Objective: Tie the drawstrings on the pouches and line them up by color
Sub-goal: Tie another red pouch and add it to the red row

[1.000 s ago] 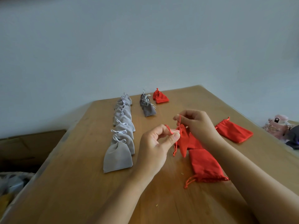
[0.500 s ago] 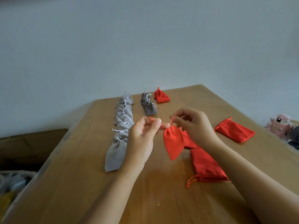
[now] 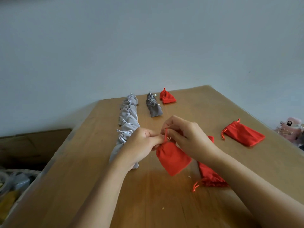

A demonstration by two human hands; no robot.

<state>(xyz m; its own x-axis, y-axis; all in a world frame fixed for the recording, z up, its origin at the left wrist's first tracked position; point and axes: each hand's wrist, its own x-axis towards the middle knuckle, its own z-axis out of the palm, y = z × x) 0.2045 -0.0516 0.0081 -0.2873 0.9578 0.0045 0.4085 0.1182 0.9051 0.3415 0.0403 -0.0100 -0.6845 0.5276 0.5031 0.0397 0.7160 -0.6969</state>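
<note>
Head view. Holds one red pouch (image 3: 172, 159) clear of the wooden table (image 3: 213, 109), above mid-table, with both hands. Pinches the gathered neck with the left hand (image 3: 141, 143), fingers curled tight on the fabric. Grasps the red drawstring (image 3: 165, 135) with the right hand (image 3: 185, 135), thumb and forefinger closed on a loop standing up from the neck. Leaves the pouch body hanging tilted, bottom corner toward the near edge.

Surroundings, on the table:
- Shows a row of light grey pouches (image 3: 130, 112), tied, running from the far edge toward the near side; nearest ones partly hidden behind the left hand and wrist.
- Shows a shorter row of dark grey pouches (image 3: 154, 107) just right of it, at the far end.
- Shows one tied red pouch (image 3: 167, 97) beside the dark grey row, at the far edge.
- Shows a flat red pouch (image 3: 244, 134) well apart to the right, cord ends at its left end.
- Shows a covered red pouch (image 3: 209, 176) lying under the right forearm, largely blocked by it, cord trailing toward the near edge.

Surroundings, off the table:
- Pink object (image 3: 289, 127) at the right frame edge, too blurred to identify.
- Brown cardboard box (image 3: 32, 142) at left, lower than the tabletop.
- Mixed clutter (image 3: 16, 181) at lower left, not identifiable.
- Pale wall (image 3: 148, 46) behind.
</note>
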